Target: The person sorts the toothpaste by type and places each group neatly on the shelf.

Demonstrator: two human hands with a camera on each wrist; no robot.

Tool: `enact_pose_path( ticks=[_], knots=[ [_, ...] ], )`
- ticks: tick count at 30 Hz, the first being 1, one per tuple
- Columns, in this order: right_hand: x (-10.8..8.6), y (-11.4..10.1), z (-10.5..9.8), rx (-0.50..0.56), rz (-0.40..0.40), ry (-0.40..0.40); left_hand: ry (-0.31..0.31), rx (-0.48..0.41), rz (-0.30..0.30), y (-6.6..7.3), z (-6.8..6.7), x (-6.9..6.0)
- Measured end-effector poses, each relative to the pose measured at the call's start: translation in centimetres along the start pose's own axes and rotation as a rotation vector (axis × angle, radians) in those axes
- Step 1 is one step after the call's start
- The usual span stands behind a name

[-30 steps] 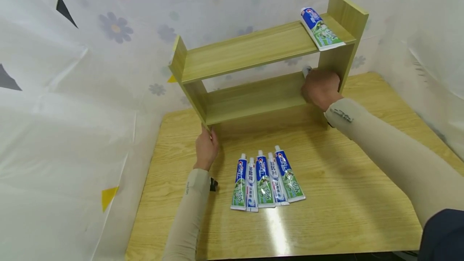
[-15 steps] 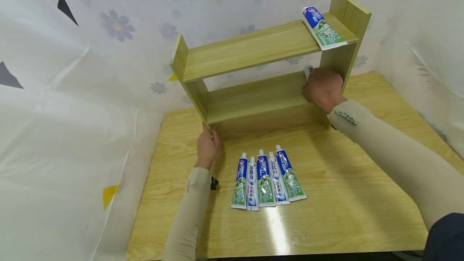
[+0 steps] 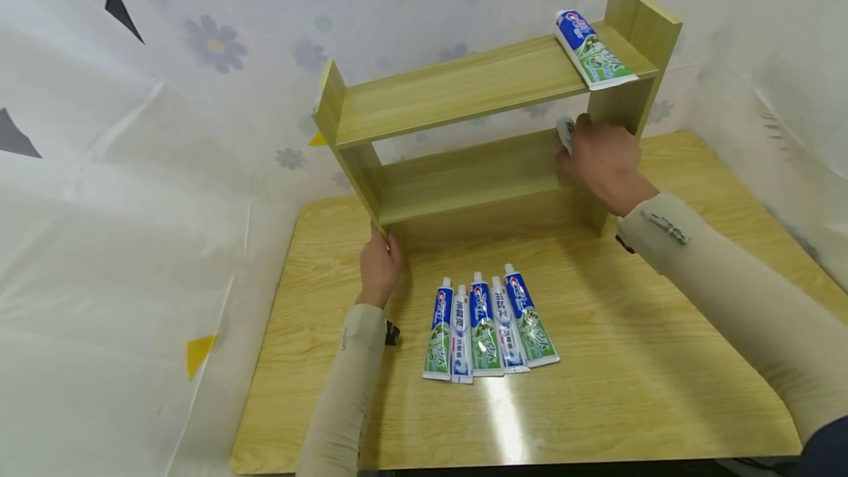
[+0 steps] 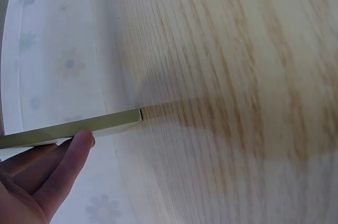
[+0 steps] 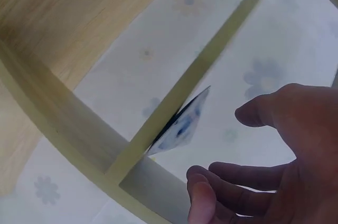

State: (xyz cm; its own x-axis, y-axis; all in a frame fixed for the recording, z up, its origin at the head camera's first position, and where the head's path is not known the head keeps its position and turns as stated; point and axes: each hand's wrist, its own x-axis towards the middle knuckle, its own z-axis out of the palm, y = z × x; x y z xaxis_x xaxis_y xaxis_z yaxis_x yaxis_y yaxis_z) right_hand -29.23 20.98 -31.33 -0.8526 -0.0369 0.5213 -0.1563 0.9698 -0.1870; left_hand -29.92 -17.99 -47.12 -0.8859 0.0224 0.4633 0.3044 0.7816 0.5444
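A two-tier wooden shelf [image 3: 457, 98] stands tilted in the head view. My left hand [image 3: 380, 269] holds the foot of its left side panel; in the left wrist view, the fingers [image 4: 63, 176] lie against that panel [image 4: 105, 121]. At the right end of the lower board, a white toothpaste tube [image 3: 565, 131] is partly hidden by my right hand [image 3: 606, 160]. The right wrist view shows this tube's flat end [image 5: 179, 129] jutting past the board edge, with my thumb and fingers spread apart from it. A blue-green toothpaste tube [image 3: 592, 54] lies on the upper board's right end.
Several toothpaste tubes [image 3: 483, 330], blue-green and white, lie side by side on the wooden table [image 3: 629, 359] in front of the shelf. Behind it hangs a flower-patterned sheet [image 3: 391, 6], and pale sheeting [image 3: 132, 241] borders the left side.
My right hand has drawn slightly back and to the right, uncovering more of the white toothpaste tube on the lower board. My left hand stays on the panel.
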Motion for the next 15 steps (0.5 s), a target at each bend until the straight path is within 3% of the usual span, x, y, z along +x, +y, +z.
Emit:
enact_pose_path(
  ticks=[8,15],
  knots=[
    [-1.8,-0.9,-1.4,0.037,0.073,-0.146,0.003,-0.021,-0.006,0.2,0.0,-0.1],
    [-4.1,-1.8,-1.9,0.083,0.009,-0.091,0.006,-0.021,0.005,0.1,0.1,-0.1]
  ],
)
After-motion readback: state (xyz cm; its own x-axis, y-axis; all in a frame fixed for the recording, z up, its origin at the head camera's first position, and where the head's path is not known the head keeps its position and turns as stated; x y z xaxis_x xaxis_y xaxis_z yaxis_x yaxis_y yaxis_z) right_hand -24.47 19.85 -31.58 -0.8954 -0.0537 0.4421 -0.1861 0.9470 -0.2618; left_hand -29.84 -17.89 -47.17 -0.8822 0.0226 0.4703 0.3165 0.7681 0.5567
